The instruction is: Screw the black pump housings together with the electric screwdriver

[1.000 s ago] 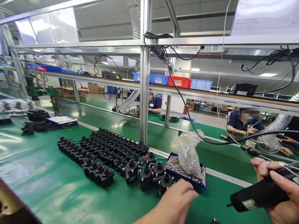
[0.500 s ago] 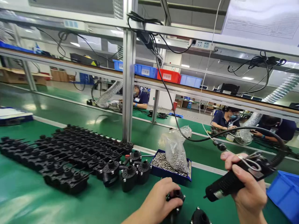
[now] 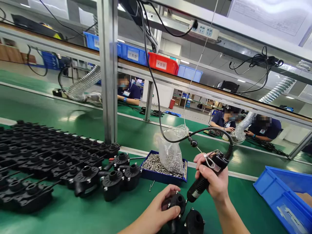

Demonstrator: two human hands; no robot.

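Observation:
My left hand point(image 3: 163, 208) is wrapped around a black pump housing point(image 3: 179, 202) on the green bench, thumb in front and fingers behind. In my right hand point(image 3: 214, 180) is a black electric screwdriver point(image 3: 198, 188), tilted down to the left. Its tip reaches a screw at the right side of the held housing; whether it is seated I cannot tell. Close by on the right sits a second black housing point(image 3: 194, 222). A blue tray of screws point(image 3: 151, 162) lies behind my left hand, with a plastic bag point(image 3: 170, 152) of screws in it. Loose screws point(image 3: 151, 186) lie before the tray.
Many black housings point(image 3: 48, 162) stand in rows on the left, with several assembled ones point(image 3: 112, 185) nearer. A blue bin point(image 3: 280, 191) is at the right. The screwdriver's cable point(image 3: 158, 97) hangs from above. Co-workers point(image 3: 129, 91) sit beyond the metal post point(image 3: 108, 81).
My right hand has brought the screwdriver left and down, so its tip meets the housing in my left hand. The view has turned to the right.

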